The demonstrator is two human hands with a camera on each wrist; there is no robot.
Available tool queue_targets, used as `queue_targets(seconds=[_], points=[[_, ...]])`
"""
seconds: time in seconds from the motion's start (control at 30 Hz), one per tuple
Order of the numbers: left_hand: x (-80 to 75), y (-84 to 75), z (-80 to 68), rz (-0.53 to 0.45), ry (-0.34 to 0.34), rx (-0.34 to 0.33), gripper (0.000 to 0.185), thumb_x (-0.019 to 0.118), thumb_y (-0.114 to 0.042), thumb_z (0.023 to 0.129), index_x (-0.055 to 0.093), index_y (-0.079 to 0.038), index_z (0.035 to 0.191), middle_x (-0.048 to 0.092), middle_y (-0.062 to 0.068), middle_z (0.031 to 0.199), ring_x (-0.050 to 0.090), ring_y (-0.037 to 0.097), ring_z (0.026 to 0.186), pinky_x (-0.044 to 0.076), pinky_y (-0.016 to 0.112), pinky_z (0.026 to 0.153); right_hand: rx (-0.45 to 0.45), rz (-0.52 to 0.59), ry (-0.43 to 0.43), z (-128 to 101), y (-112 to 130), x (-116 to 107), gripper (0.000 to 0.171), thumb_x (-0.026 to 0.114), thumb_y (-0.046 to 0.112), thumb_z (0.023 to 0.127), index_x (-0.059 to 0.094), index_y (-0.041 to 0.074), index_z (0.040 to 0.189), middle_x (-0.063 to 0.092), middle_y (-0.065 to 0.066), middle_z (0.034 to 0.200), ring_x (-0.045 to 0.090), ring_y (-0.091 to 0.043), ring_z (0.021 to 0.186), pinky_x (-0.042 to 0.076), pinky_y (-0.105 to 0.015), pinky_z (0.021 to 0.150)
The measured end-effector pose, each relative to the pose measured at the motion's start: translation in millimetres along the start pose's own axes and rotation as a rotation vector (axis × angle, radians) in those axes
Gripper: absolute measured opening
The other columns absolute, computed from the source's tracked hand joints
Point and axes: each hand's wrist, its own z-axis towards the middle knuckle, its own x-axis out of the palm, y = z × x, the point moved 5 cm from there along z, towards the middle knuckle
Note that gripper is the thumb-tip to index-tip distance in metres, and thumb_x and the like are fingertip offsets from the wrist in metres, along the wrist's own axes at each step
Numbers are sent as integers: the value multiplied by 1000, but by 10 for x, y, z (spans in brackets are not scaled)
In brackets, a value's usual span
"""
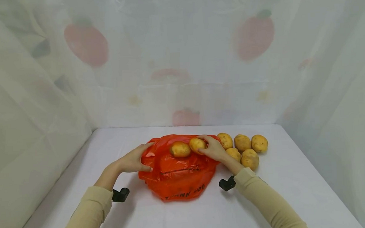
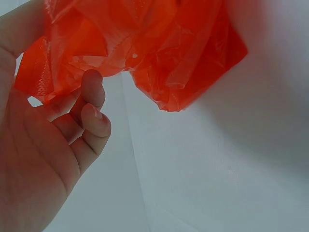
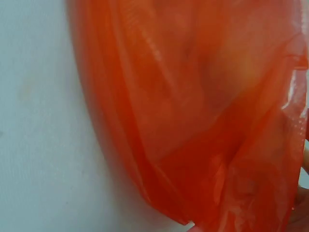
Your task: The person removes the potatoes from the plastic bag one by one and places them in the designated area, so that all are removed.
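Head view: left hand [image 1: 132,161] pinches the orange bag's [image 1: 177,175] edge on the table [image 1: 296,190], right hand [image 1: 213,148] grips a potato [image 1: 197,144] at its mouth; advisable to hold the opening wide and seat it beside the bagged potato [image 1: 180,149].

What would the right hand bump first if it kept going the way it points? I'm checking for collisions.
Pointing leftward while gripping one potato, the right hand would probably first meet the other potato on the orange bag.
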Motion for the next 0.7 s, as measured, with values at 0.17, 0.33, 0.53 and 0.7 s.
queue_targets(seconds=[0.17,0.33,0.53,0.7], points=[[10,20,12,0,1,5,88,77,-23,72,28,-15,145,42,10,131,43,28,115,47,46,88,10,27,-9,-13,22,-3,52,69,21,81,51,17,129,53,-3,129,50,-21,116,42,-41,98],[10,27,21,10,-7,10,89,78,-23,71,28,-16,145,43,9,128,44,27,113,47,45,88,13,55,-6,-35,52,-5,50,69,22,81,51,19,128,53,-1,128,52,-22,114,44,-40,95],[5,38,14,25,-14,6,90,78,-24,71,28,-16,145,43,10,128,45,27,112,47,46,88,23,90,2,-79,116,-33,49,69,24,82,51,23,127,53,1,128,53,-23,112,46,-40,92],[5,33,4,15,-14,14,88,78,-23,72,28,-16,145,42,10,129,44,27,114,46,47,89,26,127,-8,-137,176,-90,49,69,24,82,51,24,128,53,1,129,53,-26,112,47,-41,89]])
